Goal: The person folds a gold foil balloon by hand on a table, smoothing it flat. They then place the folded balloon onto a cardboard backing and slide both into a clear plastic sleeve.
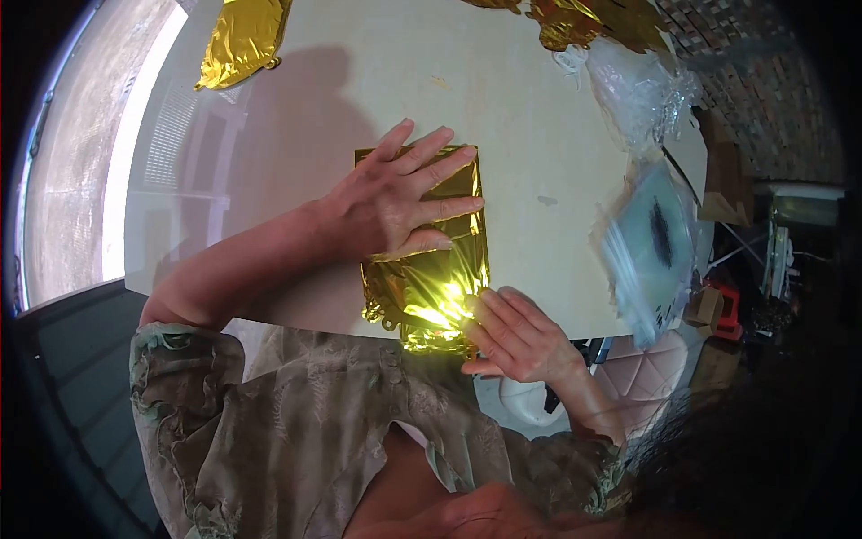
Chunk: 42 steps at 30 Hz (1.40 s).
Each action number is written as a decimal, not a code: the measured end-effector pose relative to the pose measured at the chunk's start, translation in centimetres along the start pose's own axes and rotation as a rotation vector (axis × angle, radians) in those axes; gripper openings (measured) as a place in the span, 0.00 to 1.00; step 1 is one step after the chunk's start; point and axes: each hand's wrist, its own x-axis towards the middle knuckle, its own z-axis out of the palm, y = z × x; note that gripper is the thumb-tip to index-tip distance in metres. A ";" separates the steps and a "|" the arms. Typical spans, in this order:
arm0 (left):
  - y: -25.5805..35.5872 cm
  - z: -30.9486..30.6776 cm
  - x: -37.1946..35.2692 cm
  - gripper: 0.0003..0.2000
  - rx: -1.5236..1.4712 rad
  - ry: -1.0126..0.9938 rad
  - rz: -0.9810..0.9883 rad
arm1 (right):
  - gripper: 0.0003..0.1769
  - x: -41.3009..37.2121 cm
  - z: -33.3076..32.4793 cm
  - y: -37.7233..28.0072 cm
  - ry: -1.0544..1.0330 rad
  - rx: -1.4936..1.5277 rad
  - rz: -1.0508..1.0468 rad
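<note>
Far left, a loose piece of gold foil [242,40] lay at the far edge of the pale table [521,117], well apart from the work.

The left hand [395,207] lay palm down on the folded gold foil sheet [444,269]. Its fingers were spread fully and straight, closed on nothing, and it pinned the far half of the sheet flat. The sheet sat at the near edge of the table, directly before the person, with its scalloped near end overhanging the edge.

The right hand [521,340] was at the sheet's near right corner. Its fingers were curled together with the tips closed on the foil's edge. Strong glare there hid the exact pinch.

To the right, a clear plastic bag [651,242] with a dark patch inside lay apart from both hands.

Judgement: the step in hand was flattening and creasing the foil. The next move calls for steady downward pressure from the left hand while the right draws the edge true, since the film looks slippery and easily wrinkled.

No brand, label or writing was legible anywhere.
</note>
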 end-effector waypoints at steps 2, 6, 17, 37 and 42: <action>-0.1 0.0 -0.1 0.26 -0.009 0.009 -0.002 | 0.30 0.3 -0.8 0.5 -0.015 0.195 0.051; -0.2 0.1 -0.2 0.26 -0.016 0.015 0.006 | 0.22 0.7 -1.3 1.9 -0.054 0.217 0.000; -0.2 0.0 -0.2 0.26 -0.039 0.051 0.000 | 0.19 2.2 -3.3 3.9 -0.240 -0.147 -0.388; -0.1 -0.5 -0.4 0.24 0.012 -0.021 -0.014 | 0.23 5.6 -1.3 8.9 -0.130 -0.106 -0.517; -0.2 -0.4 -0.5 0.24 0.002 -0.001 -0.021 | 0.20 5.3 0.0 8.9 -0.019 -0.041 -0.453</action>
